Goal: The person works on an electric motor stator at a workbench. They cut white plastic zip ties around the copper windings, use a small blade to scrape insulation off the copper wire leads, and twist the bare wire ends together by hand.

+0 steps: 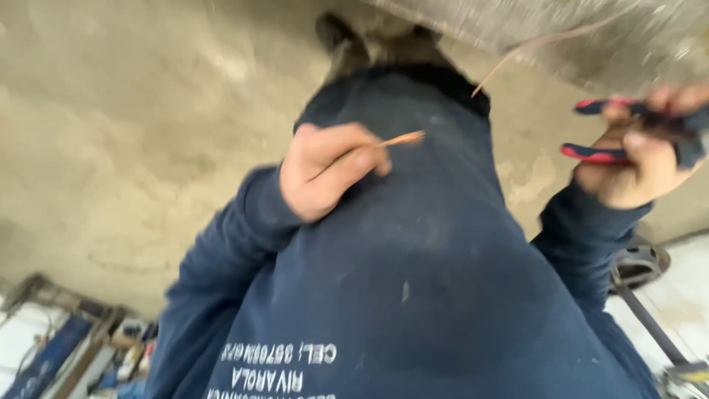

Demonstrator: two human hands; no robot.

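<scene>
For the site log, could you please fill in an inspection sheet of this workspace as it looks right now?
Surface: bare, rough concrete floor, stained.
Job's things: short copper wire piece; red-and-blue handled pliers.
Clutter: boxes and small items in a tray at lower left, too blurred to identify.
Grippers: left hand pinches the copper wire piece; right hand is closed on the pliers.
Cables: a thin wire runs up toward the grey slab at top right.
Surroundings: dark blue sweatshirt fills the centre; metal frame at lower right.
</scene>
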